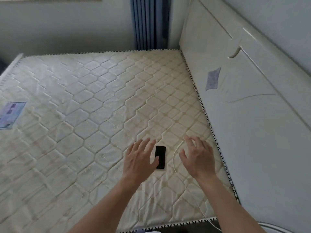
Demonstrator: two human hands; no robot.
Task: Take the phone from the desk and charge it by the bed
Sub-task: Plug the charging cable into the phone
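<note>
A black phone (pixel 160 157) lies flat, screen up, on the bare quilted mattress (pixel 87 105), near the corner by the headboard. A thin white charging cable (pixel 175 158) curves across the mattress just right of the phone and runs off the near edge of the bed; its free end lies by my right fingers. My left hand (pixel 140 158) hovers open just left of the phone, its thumb over the phone's left edge. My right hand (pixel 198 157) hovers open to the right of the cable, fingers spread. Neither hand holds anything.
The white headboard (pixel 235 91) rises along the right side of the mattress. Blue curtains (pixel 149 22) hang in the far corner against pale walls. A blue label (pixel 11 114) is on the mattress at the far left.
</note>
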